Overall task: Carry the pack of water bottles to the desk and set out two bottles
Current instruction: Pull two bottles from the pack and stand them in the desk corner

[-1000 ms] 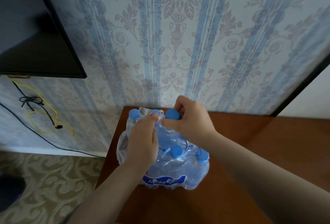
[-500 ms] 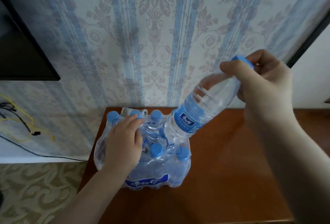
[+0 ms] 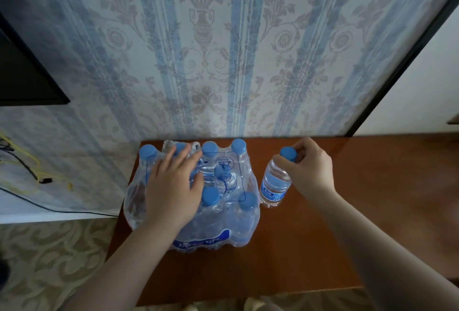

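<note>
- Right hand (image 3: pixel 309 169) pinches the blue cap (image 3: pixel 288 153) and neck of a single bottle (image 3: pixel 275 183), fingertips curled closed around the top while the base meets the desk (image 3: pixel 372 186) just beside the pack's right edge.
- That bottle leans a little toward the pack rather than standing square, so the sound way to finish is to settle the base flat, feel it stand by itself, and only then loosen the fingers.
- Letting go from the cap is tidy, since the thin clear wall would likely dent if squeezed; a straight upward release should avoid tipping it.
- Left hand (image 3: pixel 173 186) lies flat and spread on top of the pack of water bottles (image 3: pixel 218 211), palm down on the shrink wrap, holding nothing but pressing the pack in place.
- Pack sits at the desk's back left corner, close to the wall, with its wrap loose and torn open near the rear caps.
- One bottle looks about set out, so I judge a second is left to draw from that opening; keeping the left palm pressing down should stop the whole pack lifting with it.
- Placing the next one to the right of the first, apart from it, would guard against a knock.
- Left desk edge lies close to the pack, so sideways pulls toward it seem unwise.
</note>
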Demonstrator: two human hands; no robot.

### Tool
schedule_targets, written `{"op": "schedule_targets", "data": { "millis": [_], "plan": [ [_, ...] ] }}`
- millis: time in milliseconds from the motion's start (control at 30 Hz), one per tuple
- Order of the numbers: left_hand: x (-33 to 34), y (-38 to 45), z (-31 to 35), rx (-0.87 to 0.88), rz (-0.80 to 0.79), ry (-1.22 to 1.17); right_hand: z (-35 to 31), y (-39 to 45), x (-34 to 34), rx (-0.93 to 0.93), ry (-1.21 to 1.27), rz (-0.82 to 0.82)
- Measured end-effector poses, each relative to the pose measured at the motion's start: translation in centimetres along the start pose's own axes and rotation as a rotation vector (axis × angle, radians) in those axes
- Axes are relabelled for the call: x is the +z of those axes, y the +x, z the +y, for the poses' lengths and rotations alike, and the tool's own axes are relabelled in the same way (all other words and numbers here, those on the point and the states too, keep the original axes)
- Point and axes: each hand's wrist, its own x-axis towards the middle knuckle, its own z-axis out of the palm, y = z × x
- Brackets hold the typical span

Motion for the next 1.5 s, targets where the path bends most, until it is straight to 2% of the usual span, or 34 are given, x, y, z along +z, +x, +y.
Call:
{"op": "schedule_targets", "data": {
  "millis": [200,367,500,533,600,633,667,733,800,833,933,1100,1333,1400,1500],
  "plan": [
    [0.0,-0.1,0.1,-0.004,0.031,-0.033,1.2,0.8,0.6,0.076,-0.037,-0.110],
    [0.0,-0.2,0.1,-0.017,0.069,-0.093,1.4,0.7,0.7,0.173,0.007,-0.129],
    [0.1,-0.2,0.0,-0.014,0.083,-0.106,0.4,0.0,0.1,0.189,-0.229,-0.231],
    [0.1,-0.2,0.0,-0.017,0.083,-0.106,-0.2,-0.2,-0.1,0.145,-0.352,-0.236],
    [0.1,-0.3,0.0,-0.027,0.086,-0.106,-2.6,-0.8,-0.2,-0.056,-0.487,-0.111],
    [0.1,-0.3,0.0,-0.030,0.084,-0.106,-4.2,-1.3,0.0,-0.189,-0.444,-0.036],
    [0.1,-0.3,0.0,-0.028,0.079,-0.105,-6.0,-1.9,0.3,-0.293,-0.345,-0.037],
    [0.1,-0.3,-0.1,-0.012,0.058,-0.101,-8.9,-3.4,1.7,-0.392,-0.212,-0.294],
    [0.0,-0.3,-0.2,0.008,0.049,-0.111,-10.0,-5.4,3.7,-0.421,-0.326,-0.594],
    [0.0,-0.3,-0.2,0.012,0.049,-0.125,-10.0,-6.2,4.4,-0.448,-0.416,-0.644],
    [-0.4,-0.3,-0.5,0.020,0.042,-0.170,-9.5,-6.8,5.3,-0.526,-0.551,-0.593],
    [-0.3,-0.5,-0.8,0.051,0.036,-0.173,-10.2,-5.6,5.9,-0.515,-0.600,-0.707],
    [-0.1,-0.5,-0.9,0.059,0.060,-0.158,-9.5,-6.9,7.2,-0.659,-0.694,-0.475],
    [0.0,-0.4,-1.0,0.073,0.053,-0.155,-9.5,-6.6,7.5,-0.671,-0.727,-0.467],
    [0.0,-0.7,-1.1,0.073,0.057,-0.168,-9.6,-6.0,7.2,-0.621,-0.651,-0.466]
  ]
}}
